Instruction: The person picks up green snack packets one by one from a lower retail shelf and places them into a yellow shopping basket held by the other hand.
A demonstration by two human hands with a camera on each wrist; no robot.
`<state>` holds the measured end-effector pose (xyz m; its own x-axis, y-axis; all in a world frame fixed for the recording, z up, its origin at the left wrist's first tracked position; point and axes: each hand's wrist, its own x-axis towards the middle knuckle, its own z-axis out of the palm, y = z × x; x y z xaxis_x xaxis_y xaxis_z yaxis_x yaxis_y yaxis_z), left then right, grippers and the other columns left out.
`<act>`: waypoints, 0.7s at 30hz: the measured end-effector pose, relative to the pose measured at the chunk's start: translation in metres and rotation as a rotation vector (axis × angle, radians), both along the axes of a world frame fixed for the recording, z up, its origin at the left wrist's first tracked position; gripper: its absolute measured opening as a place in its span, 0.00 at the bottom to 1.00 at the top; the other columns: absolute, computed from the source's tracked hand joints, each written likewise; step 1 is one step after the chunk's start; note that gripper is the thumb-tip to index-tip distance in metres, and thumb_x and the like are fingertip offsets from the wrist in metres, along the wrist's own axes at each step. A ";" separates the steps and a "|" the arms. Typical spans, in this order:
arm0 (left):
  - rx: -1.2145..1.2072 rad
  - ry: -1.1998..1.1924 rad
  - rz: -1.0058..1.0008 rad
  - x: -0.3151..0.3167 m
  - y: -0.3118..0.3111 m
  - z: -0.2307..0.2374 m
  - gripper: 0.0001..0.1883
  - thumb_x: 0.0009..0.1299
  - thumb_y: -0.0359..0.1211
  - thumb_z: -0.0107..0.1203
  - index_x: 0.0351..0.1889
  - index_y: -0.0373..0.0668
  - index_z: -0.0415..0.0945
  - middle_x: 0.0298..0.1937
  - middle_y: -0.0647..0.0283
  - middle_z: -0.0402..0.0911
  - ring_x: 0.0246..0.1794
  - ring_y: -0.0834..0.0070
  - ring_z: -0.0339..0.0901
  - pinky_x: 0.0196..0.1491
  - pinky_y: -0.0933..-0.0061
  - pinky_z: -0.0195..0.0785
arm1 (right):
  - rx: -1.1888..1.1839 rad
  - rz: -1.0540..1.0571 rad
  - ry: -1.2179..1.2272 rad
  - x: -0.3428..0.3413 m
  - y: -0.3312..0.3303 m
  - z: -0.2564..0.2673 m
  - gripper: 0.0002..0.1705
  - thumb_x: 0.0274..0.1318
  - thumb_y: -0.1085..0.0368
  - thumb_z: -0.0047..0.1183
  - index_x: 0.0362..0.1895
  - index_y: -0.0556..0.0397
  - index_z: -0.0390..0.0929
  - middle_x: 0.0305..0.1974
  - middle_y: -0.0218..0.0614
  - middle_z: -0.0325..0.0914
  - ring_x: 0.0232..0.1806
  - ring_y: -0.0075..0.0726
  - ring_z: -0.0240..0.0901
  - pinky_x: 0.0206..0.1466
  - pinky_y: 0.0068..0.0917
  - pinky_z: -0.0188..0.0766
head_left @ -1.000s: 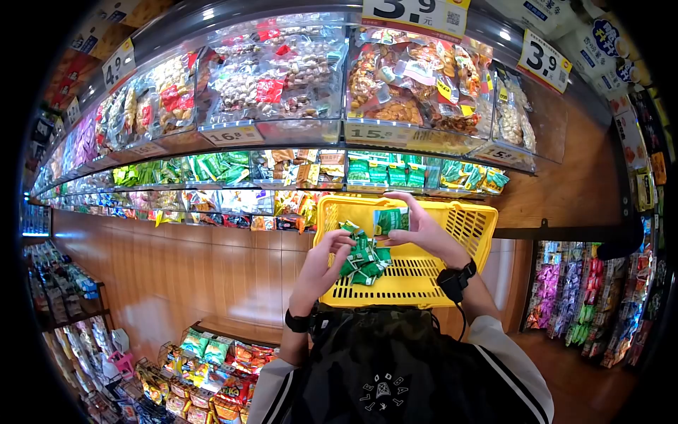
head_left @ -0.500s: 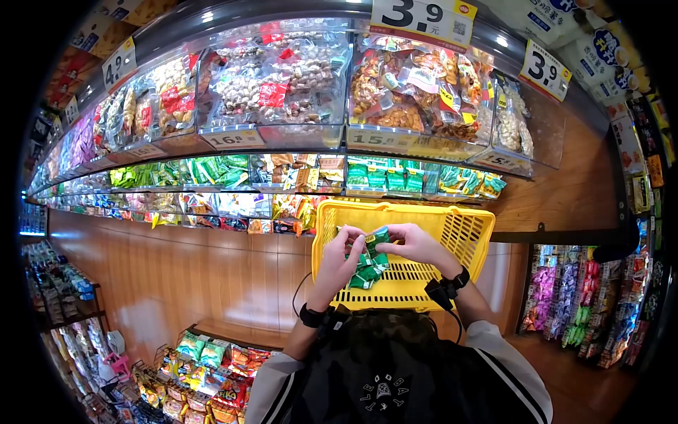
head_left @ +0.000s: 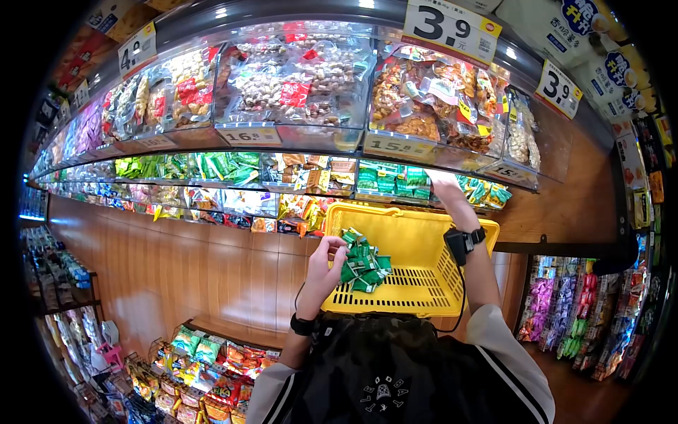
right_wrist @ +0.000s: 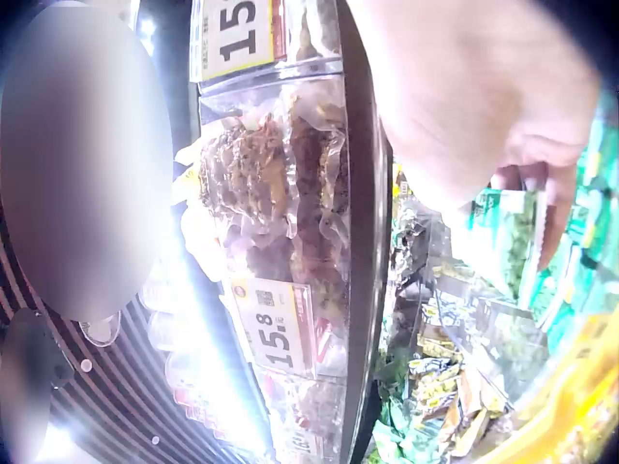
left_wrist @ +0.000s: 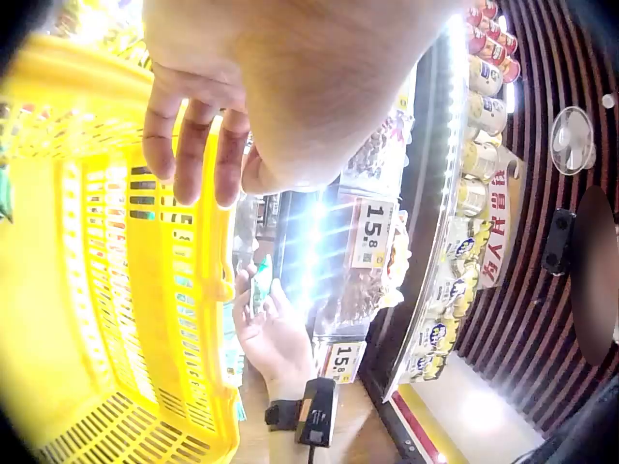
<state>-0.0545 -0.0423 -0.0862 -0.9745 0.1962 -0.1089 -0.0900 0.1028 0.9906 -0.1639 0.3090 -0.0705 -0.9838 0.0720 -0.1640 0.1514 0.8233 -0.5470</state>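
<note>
My right hand [head_left: 446, 189] reaches past the basket's far rim to the lower shelf, where the shelf edge partly hides its fingers. Its fingers pinch a small green snack packet [left_wrist: 261, 282], which also shows beneath them in the right wrist view. More green packets [head_left: 390, 179] fill the shelf bin around that hand. At the left of the yellow shopping basket [head_left: 402, 230], my left hand [head_left: 325, 270] hovers with relaxed, slightly bent fingers and holds nothing. Beside it, a heap of green packets [head_left: 366, 267] lies on the basket floor.
An upper shelf holds clear bins of bagged nuts [head_left: 296, 88] and dried snacks [head_left: 441, 99], with price tags [head_left: 452, 30] above. Its front edge overhangs the lower shelf. A rack of bagged snacks [head_left: 205, 374] stands low at the left; hanging packets [head_left: 583, 304] are at the right.
Both hands were together over the basket, handling a green packet. The right hand has since moved forward to the shelf bin. My left hand has drawn slightly left, away from the packets.
</note>
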 end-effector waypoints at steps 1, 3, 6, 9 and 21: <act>-0.011 0.009 0.000 0.002 -0.005 -0.004 0.07 0.79 0.29 0.53 0.49 0.37 0.74 0.39 0.60 0.84 0.37 0.76 0.82 0.42 0.74 0.76 | -0.292 -0.358 -0.327 -0.007 -0.002 0.004 0.26 0.73 0.52 0.51 0.65 0.55 0.77 0.52 0.33 0.83 0.50 0.30 0.73 0.44 0.27 0.70; -0.031 0.013 0.007 0.007 -0.012 -0.009 0.07 0.79 0.29 0.53 0.50 0.37 0.73 0.40 0.60 0.84 0.37 0.76 0.83 0.42 0.73 0.76 | -0.057 0.066 0.167 -0.015 0.033 -0.052 0.27 0.73 0.50 0.52 0.66 0.55 0.77 0.56 0.34 0.82 0.53 0.30 0.74 0.47 0.27 0.71; -0.034 -0.001 0.022 0.010 -0.021 -0.009 0.07 0.79 0.29 0.52 0.50 0.37 0.73 0.40 0.59 0.84 0.38 0.74 0.84 0.43 0.72 0.77 | -0.238 0.196 0.270 -0.021 0.028 -0.048 0.30 0.71 0.47 0.54 0.66 0.55 0.76 0.61 0.34 0.81 0.57 0.30 0.74 0.53 0.28 0.71; -0.057 -0.020 0.045 0.012 -0.025 -0.007 0.07 0.79 0.29 0.52 0.50 0.37 0.73 0.41 0.59 0.84 0.39 0.74 0.84 0.43 0.72 0.77 | -0.643 -0.128 -0.118 -0.032 0.011 -0.047 0.32 0.69 0.45 0.57 0.66 0.55 0.77 0.61 0.32 0.81 0.58 0.31 0.74 0.61 0.33 0.70; -0.053 -0.030 0.059 0.010 -0.030 -0.014 0.07 0.80 0.29 0.50 0.50 0.36 0.73 0.41 0.58 0.84 0.40 0.73 0.85 0.44 0.71 0.78 | -0.276 -0.062 0.046 -0.041 0.000 -0.032 0.21 0.66 0.56 0.62 0.55 0.59 0.80 0.52 0.41 0.85 0.52 0.34 0.79 0.56 0.32 0.75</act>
